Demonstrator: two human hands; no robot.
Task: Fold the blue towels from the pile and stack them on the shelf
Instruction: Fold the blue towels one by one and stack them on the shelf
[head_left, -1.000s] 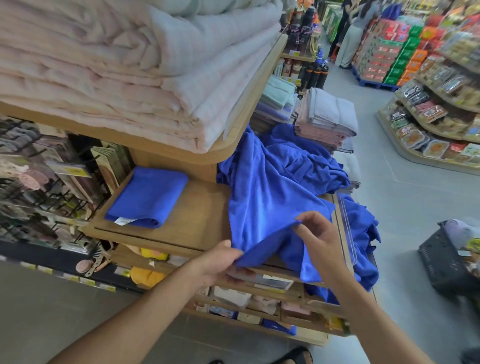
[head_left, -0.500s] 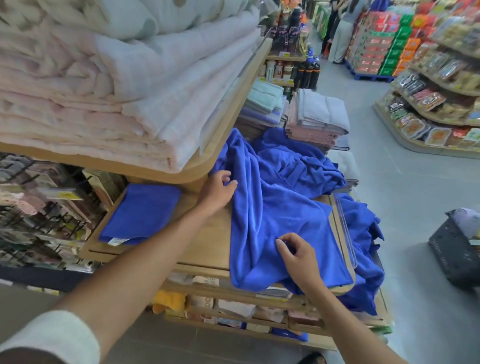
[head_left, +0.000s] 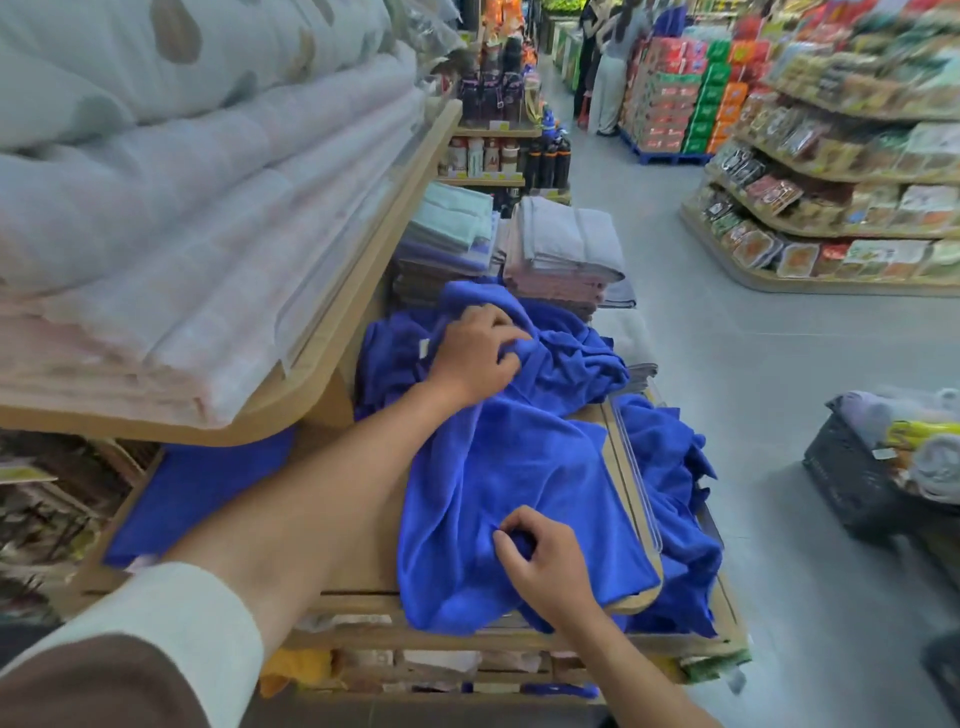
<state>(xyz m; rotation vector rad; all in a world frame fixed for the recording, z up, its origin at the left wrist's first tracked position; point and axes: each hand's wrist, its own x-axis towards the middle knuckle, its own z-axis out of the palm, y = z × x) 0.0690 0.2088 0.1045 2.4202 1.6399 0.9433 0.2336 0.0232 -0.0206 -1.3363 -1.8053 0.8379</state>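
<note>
One folded towel (head_left: 208, 483) lay on shelf (head_left: 363, 582); our left hand (head_left: 475, 353), right hand (head_left: 545, 561) both gripped spread towel (head_left: 519, 467); pile (head_left: 582, 353) left to fold.

Here's the wooden shelf (head_left: 369, 571), middle tier, and in the centre a loose blue towel (head_left: 509, 493) lies spread out, its near edge spilling over the front lip. Left of that towel, across a strip of bare wood, one folded blue towel (head_left: 197, 493) sits flat. Behind the towel is a crumpled heap of blue towels (head_left: 571, 353). Along the towel's right side stands a clear plastic divider (head_left: 631, 467), and beyond it more blue cloth (head_left: 670, 493) hangs off the end. Further back are stacks of grey and pink towels (head_left: 566, 249). Above and left of it, the upper shelf (head_left: 363, 291) carries pale blankets (head_left: 208, 234).
</note>
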